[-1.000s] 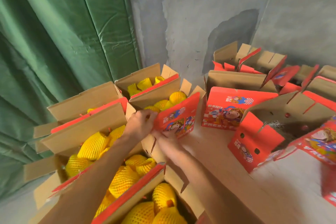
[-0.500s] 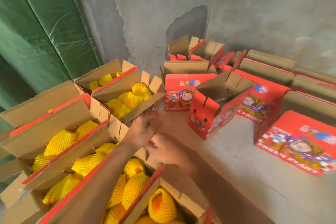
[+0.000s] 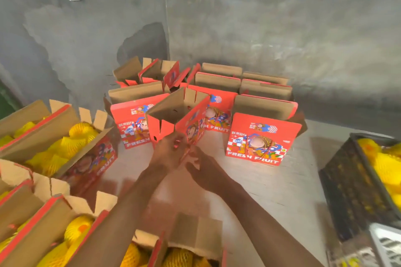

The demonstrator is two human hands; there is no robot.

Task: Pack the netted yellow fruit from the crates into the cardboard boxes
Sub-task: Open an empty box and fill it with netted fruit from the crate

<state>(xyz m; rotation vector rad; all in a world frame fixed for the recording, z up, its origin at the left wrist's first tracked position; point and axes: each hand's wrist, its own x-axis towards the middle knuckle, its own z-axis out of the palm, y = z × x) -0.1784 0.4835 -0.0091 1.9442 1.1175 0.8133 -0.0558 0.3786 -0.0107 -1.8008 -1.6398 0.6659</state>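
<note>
Both hands have left the flaps of the filled boxes at the near left and reached forward to an empty red box [image 3: 178, 115] standing open in the middle of the table [image 3: 271, 184]. Left hand [image 3: 168, 153] grips that box at its near corner, fingers curled round the red edge. Right hand [image 3: 202, 169] lies just beside it, to the right and slightly nearer, palm turned inward with fingers spread and relaxed; whether it touches the cardboard is blurred and cannot be told.

Netted yellow fruit [image 3: 71, 138] fills the open boxes [image 3: 65, 154] along the left edge and at the near edge, all nearer than the hands and to their left. More netted fruit lies in a dark crate [image 3: 351, 191] at the right edge of the table, well apart from both hands.

Beyond the gripped box, further red boxes [image 3: 262, 136] printed FRESH FRUIT stand in rows toward the far grey wall [image 3: 238, 28], their brown flaps raised.
</note>
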